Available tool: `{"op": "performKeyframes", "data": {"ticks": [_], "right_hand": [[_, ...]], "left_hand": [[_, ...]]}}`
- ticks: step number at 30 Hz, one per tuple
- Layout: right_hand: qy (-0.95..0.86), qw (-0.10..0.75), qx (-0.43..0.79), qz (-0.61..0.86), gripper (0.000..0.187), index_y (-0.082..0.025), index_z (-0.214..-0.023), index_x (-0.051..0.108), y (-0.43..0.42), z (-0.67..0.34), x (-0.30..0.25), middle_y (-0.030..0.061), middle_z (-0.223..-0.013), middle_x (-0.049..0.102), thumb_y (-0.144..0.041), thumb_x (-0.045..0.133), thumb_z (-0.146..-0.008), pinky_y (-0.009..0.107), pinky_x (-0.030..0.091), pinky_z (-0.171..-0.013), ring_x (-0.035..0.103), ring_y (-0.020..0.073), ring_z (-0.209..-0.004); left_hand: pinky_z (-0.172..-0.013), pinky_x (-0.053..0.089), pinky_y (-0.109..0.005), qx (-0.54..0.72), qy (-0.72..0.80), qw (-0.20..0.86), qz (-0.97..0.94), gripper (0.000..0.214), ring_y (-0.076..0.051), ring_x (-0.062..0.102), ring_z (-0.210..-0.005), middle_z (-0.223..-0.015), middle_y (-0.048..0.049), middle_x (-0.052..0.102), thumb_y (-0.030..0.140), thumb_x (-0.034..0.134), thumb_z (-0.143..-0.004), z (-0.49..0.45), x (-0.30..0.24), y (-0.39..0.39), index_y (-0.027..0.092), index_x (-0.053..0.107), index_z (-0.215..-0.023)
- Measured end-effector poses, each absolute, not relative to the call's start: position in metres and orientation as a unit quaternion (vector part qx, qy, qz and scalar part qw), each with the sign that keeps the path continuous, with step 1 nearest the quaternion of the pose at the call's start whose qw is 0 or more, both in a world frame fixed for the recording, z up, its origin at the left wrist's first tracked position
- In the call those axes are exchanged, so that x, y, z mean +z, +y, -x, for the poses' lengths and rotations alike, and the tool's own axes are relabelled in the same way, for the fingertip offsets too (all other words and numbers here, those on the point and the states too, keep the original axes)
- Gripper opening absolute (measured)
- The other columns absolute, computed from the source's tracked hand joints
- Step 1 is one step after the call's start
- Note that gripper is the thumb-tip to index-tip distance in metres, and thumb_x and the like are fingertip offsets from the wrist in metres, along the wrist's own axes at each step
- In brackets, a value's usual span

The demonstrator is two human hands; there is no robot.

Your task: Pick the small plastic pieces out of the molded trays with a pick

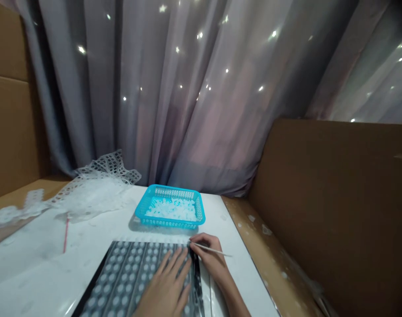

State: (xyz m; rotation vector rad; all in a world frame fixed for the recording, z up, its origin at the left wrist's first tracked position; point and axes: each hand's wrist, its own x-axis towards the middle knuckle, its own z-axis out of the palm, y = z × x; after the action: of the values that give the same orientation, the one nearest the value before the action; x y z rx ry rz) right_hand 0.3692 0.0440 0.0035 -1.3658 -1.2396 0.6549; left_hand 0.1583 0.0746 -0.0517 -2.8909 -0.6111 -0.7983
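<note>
My left hand (169, 281) lies flat with fingers stretched out on a dark sheet (121, 273) covered in rows of pale round spots. Over the sheet's far right corner, my right hand (209, 253) pinches a thin white stick (214, 250) that points out to the right. The stick's inner end is at my fingertips near the sheet's edge; what it touches there is too small to make out. Just beyond the sheet stands a turquoise plastic basket (143, 213) holding many small white pieces (174, 209).
White perforated sheeting (98, 189) lies heaped at the back left, with a thin red stick (66, 235) in front of it. Cardboard walls (336, 211) stand at both sides. A grey curtain (138, 88) with small star-shaped lights hangs behind the white tabletop (32, 268).
</note>
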Motion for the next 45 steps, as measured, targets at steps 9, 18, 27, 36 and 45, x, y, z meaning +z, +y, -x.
{"op": "performKeyframes", "data": {"ticks": [9,18,27,36,45], "right_hand": [[-0.536,0.545,0.273,0.583,0.025,-0.019,-0.080,0.083,0.055,-0.375,-0.001,0.0130,-0.102,0.082,-0.043,0.089,-0.081,0.039,0.061,-0.087,0.078,0.0290,-0.098],[-0.564,0.500,0.276,0.596,0.021,-0.020,-0.083,0.084,0.059,-0.370,-0.004,0.0128,-0.106,0.083,-0.040,0.083,-0.088,0.043,0.060,-0.091,0.079,0.0303,-0.097],[-0.559,0.492,0.288,0.602,0.020,-0.019,-0.084,0.081,0.060,-0.370,-0.005,0.0123,-0.107,0.084,-0.039,0.081,-0.090,0.042,0.059,-0.094,0.079,0.0292,-0.101],[-0.573,0.482,0.277,0.602,0.017,-0.022,-0.087,0.082,0.059,-0.372,-0.008,0.0096,-0.110,0.084,-0.038,0.079,-0.093,0.041,0.059,-0.094,0.079,0.0297,-0.104],[-0.632,0.416,0.190,0.626,0.018,-0.025,-0.085,0.079,0.058,-0.370,-0.006,0.0077,-0.112,0.084,-0.037,0.072,-0.097,0.043,0.058,-0.095,0.079,0.0303,-0.104]], "left_hand": [[-0.130,0.036,-0.056,-0.243,-0.216,-0.008,0.946,0.061,-0.032,0.035,-0.161,-0.174,-0.0032,0.037,0.045,0.040,-0.113,-0.155,-0.047,0.061,0.028,0.032,-0.171],[-0.132,0.030,-0.058,-0.216,-0.240,-0.073,0.944,0.057,-0.031,0.031,-0.163,-0.174,-0.0080,0.039,0.043,0.032,-0.115,-0.154,-0.028,0.054,0.022,0.040,-0.168],[-0.135,0.018,-0.053,-0.199,-0.241,-0.097,0.945,0.057,-0.029,0.026,-0.165,-0.176,-0.0104,0.033,0.044,0.033,-0.116,-0.150,-0.020,0.054,0.018,0.042,-0.165],[-0.136,0.015,-0.047,-0.181,-0.196,-0.129,0.955,0.060,-0.027,0.027,-0.165,-0.174,-0.0081,0.038,0.053,0.032,-0.116,-0.141,-0.013,0.069,0.020,0.041,-0.166],[-0.135,0.015,-0.049,-0.199,-0.220,-0.091,0.951,0.059,-0.029,0.028,-0.164,-0.173,-0.0112,0.039,0.051,0.030,-0.116,-0.146,-0.021,0.062,0.018,0.047,-0.163]]}}
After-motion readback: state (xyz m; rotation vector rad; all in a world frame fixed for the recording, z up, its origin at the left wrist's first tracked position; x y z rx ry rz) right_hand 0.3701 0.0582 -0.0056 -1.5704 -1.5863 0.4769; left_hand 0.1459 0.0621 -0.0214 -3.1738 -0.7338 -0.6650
